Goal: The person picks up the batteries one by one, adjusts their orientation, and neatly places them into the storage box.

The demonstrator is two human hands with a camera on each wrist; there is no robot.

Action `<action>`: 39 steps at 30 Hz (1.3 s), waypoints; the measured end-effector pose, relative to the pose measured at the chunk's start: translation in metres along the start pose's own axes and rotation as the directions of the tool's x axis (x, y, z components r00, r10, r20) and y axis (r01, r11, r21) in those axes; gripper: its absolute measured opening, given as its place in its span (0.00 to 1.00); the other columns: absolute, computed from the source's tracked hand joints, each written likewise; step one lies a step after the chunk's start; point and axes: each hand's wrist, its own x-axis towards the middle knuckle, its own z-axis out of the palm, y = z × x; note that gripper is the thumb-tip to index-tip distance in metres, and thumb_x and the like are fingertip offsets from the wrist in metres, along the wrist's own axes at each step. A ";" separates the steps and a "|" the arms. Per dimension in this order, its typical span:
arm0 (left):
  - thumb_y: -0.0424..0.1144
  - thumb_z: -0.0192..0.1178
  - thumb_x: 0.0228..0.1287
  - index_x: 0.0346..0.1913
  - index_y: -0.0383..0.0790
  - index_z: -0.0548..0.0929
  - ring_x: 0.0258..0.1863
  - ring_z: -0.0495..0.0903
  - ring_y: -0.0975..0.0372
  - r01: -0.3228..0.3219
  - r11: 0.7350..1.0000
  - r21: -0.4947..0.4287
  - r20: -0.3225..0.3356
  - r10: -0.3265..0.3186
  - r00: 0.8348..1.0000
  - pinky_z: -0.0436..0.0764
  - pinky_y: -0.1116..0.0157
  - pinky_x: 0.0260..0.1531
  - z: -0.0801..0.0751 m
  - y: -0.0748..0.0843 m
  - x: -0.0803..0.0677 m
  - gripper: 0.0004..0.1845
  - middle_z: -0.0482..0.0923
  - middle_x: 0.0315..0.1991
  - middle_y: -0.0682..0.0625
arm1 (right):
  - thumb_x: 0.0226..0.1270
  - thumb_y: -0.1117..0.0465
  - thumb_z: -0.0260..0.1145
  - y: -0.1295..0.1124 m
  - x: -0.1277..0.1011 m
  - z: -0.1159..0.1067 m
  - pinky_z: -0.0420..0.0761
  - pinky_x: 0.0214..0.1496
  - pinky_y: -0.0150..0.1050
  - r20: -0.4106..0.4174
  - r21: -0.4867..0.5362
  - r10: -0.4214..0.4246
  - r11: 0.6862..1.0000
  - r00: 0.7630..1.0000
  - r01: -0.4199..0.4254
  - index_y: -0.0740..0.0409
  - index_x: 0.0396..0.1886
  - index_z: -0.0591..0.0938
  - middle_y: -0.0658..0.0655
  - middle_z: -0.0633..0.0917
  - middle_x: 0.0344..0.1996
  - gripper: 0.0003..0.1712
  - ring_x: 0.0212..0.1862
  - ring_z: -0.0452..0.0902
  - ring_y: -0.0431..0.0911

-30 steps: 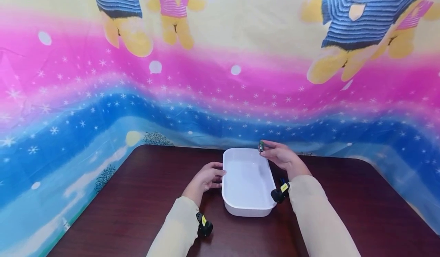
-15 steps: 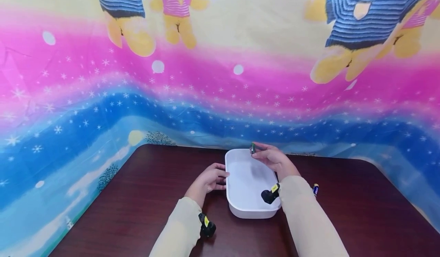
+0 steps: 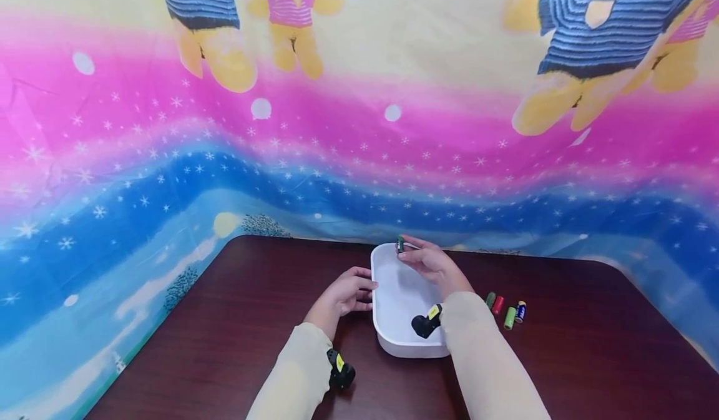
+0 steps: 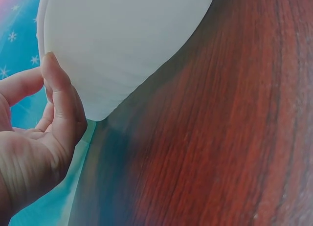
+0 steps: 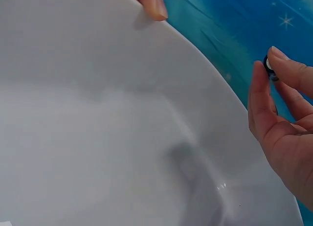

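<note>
Shifted left since the earlier frame, the right hand pinches one green battery over one white tray, lower centre; the left hand grips the tray; four loose batteries lie lower right.

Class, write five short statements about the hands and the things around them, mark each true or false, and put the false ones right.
1. The right hand pinches a small battery. True.
2. The left hand lies flat on the table. False: it holds the rim of the white container.
3. Four batteries lie on the table to the right of the container. True.
4. Those four are all blue. False: one is blue, one red, one light green and one dark green.
5. The sleeves are cream-coloured. True.
</note>
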 end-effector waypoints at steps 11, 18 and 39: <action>0.29 0.57 0.57 0.54 0.35 0.63 0.22 0.75 0.62 0.004 1.000 0.005 0.008 -0.004 1.000 0.79 0.66 0.21 0.002 -0.002 0.001 0.22 0.73 0.28 0.45 | 0.60 0.80 0.55 0.016 0.010 0.004 0.65 0.63 0.47 0.028 -0.120 0.020 0.993 0.999 -0.017 0.65 0.68 0.59 0.70 0.62 0.64 0.35 0.51 0.73 0.46; 0.29 0.59 0.56 0.55 0.36 0.63 0.22 0.75 0.62 0.000 1.000 0.007 0.011 0.000 1.000 0.79 0.66 0.21 0.002 -0.002 0.002 0.24 0.73 0.29 0.45 | 0.56 0.79 0.61 0.027 0.016 0.005 0.69 0.60 0.49 -0.027 -0.234 0.094 0.967 0.995 -0.098 0.64 0.66 0.63 0.69 0.71 0.58 0.36 0.44 0.76 0.47; 0.28 0.55 0.56 0.52 0.36 0.63 0.23 0.75 0.62 -0.004 0.999 -0.037 0.044 0.006 0.999 0.79 0.66 0.21 -0.001 -0.001 0.003 0.21 0.73 0.30 0.46 | 0.46 0.78 0.68 0.047 0.023 0.013 0.81 0.39 0.41 -0.014 -0.543 0.096 0.835 0.995 -0.088 0.67 0.53 0.73 0.59 0.79 0.30 0.30 0.30 0.80 0.46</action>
